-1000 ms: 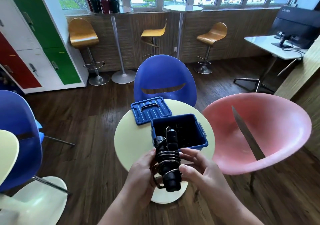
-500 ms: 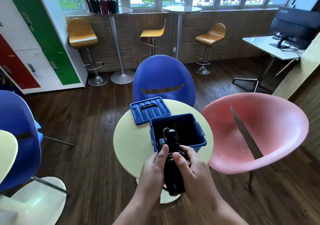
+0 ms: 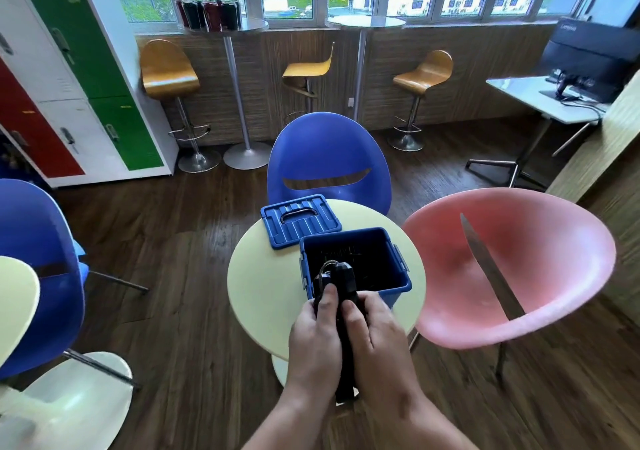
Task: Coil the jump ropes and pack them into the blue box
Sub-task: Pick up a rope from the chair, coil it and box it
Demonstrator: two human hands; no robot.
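Note:
A coiled black jump rope point(image 3: 341, 278) with thick black handles is held between both hands, its far end over the near rim of the open blue box point(image 3: 398, 281). My left hand point(image 3: 315, 339) grips it from the left, fingers wrapped over the top. My right hand point(image 3: 372, 339) grips it from the right. The hands hide most of the bundle. The box stands on the round cream table point(image 3: 263, 287), and its inside is dark.
The blue lid point(image 3: 300, 221) lies on the table behind the box. A blue chair point(image 3: 329, 165) stands beyond the table, a pink chair point(image 3: 512, 269) to the right, another blue chair point(image 3: 38, 276) at left.
Both hands closed around the coiled rope and carried it forward, so its far end now sits over the box's near rim.

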